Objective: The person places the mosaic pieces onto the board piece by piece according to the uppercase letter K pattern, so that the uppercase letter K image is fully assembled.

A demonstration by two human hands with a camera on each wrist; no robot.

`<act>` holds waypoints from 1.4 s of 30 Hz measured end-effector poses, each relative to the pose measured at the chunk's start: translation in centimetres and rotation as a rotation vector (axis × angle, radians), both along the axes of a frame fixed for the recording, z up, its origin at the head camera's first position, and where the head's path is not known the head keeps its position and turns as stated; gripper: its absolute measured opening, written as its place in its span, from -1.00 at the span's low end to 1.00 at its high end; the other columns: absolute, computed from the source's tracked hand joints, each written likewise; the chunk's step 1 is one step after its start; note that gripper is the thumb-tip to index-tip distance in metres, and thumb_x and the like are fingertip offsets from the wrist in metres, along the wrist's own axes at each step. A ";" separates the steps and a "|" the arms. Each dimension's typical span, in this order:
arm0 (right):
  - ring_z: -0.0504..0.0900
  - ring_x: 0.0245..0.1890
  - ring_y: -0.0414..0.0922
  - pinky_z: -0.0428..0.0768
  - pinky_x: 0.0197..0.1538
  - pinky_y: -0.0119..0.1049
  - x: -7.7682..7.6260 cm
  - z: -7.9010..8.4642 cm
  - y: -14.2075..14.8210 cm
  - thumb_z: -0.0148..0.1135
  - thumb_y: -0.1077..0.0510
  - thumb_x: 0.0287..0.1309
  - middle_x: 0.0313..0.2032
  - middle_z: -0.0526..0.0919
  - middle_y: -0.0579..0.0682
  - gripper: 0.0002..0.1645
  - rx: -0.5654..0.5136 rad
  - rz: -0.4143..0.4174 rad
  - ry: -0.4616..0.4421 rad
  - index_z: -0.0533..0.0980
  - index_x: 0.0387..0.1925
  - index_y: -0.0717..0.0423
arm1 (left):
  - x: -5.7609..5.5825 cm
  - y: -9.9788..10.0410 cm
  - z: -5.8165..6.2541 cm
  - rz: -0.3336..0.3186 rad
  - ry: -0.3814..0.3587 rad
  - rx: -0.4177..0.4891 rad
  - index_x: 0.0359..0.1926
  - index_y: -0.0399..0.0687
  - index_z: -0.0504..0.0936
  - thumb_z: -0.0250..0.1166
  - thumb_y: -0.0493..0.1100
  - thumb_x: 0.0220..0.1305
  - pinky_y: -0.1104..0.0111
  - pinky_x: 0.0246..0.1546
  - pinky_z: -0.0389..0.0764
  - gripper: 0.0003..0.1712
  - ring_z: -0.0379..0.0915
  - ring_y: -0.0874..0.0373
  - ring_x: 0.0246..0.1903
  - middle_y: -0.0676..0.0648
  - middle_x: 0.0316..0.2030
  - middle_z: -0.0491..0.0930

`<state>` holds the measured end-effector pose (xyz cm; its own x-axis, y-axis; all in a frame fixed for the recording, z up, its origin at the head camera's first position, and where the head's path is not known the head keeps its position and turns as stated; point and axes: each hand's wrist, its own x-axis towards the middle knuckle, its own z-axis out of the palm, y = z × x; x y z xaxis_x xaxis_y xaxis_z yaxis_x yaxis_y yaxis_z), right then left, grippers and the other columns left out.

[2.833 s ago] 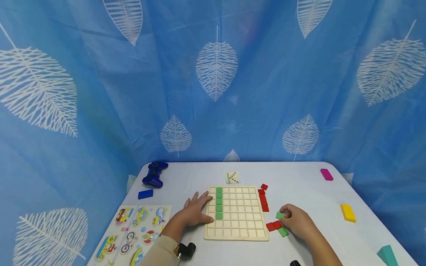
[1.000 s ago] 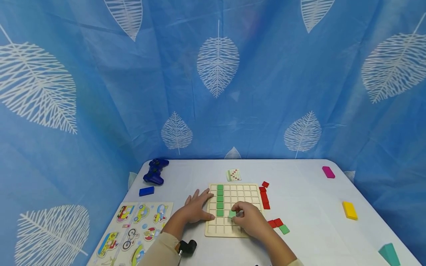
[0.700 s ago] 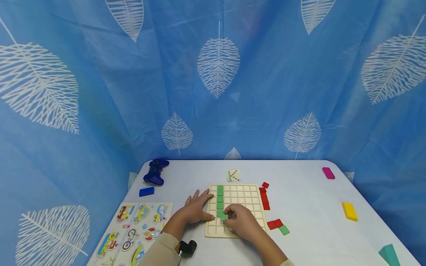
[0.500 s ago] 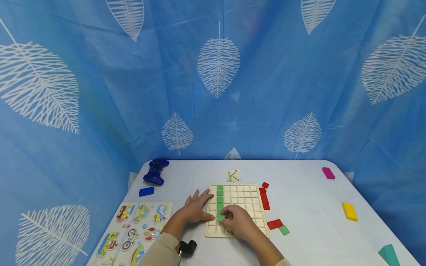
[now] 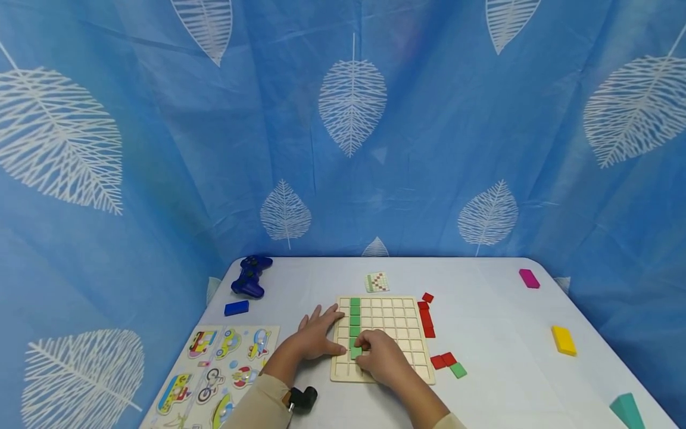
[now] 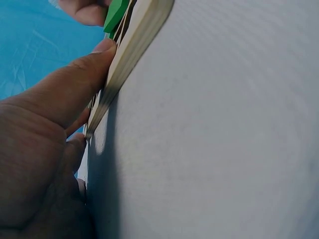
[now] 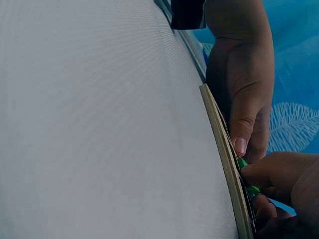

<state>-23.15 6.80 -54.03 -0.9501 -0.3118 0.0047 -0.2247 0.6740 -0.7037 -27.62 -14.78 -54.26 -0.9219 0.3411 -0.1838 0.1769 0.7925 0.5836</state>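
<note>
A square wooden grid board point(image 5: 390, 312) lies on the white table. Down its second column from the left runs a line of green square tiles point(image 5: 355, 311). My right hand point(image 5: 384, 358) pinches a green tile point(image 5: 355, 353) at the lower end of that line; in the left wrist view this tile point(image 6: 115, 15) stands tilted at the board's surface. With spread fingers, my left hand point(image 5: 315, 338) rests along the board's left edge, its thumb point(image 6: 84, 74) on the rim. Right of the board lie red tiles point(image 5: 426, 319), two more red tiles point(image 5: 442, 360) and a green tile point(image 5: 458, 370).
Behind the board lies a small pattern card point(image 5: 377, 282). A picture puzzle board point(image 5: 236, 357), a blue block point(image 5: 236, 308) and a game controller point(image 5: 250, 277) are on the left. Pink point(image 5: 529, 278), yellow point(image 5: 563, 340) and teal point(image 5: 627, 411) blocks lie far right.
My right hand picked up a green tile from right of the board, carried it left over the grid and lowered it at the green line's near end. My left hand stayed at the board's edge.
</note>
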 end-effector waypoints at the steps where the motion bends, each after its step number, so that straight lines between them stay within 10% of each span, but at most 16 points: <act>1: 0.47 -0.24 -0.17 0.49 -0.15 -0.22 0.0 0.0 0.0 0.51 0.23 -0.02 -0.29 0.56 -0.16 -0.76 0.003 0.002 0.000 0.66 -0.28 -0.06 | 0.0 0.0 0.0 -0.001 0.001 0.000 0.54 0.17 0.36 0.59 0.20 0.12 -0.30 0.58 -0.24 0.02 -0.34 -0.25 0.67 0.00 0.67 0.03; 42: 0.45 -0.26 -0.20 0.51 -0.15 -0.22 0.3 -0.1 0.3 0.49 0.18 0.08 -0.29 0.56 -0.19 -0.85 0.006 0.035 0.021 0.67 -0.35 -0.12 | 0.2 0.1 0.2 0.013 -0.008 -0.008 0.55 0.21 0.36 0.59 0.19 0.13 -0.30 0.58 -0.25 0.00 -0.34 -0.24 0.67 0.03 0.67 0.03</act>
<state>-22.86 7.08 -54.12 -0.9382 -0.3454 0.0223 -0.2630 0.6695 -0.6947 -27.39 -14.66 -54.08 -0.9248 0.3273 -0.1940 0.1615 0.7993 0.5788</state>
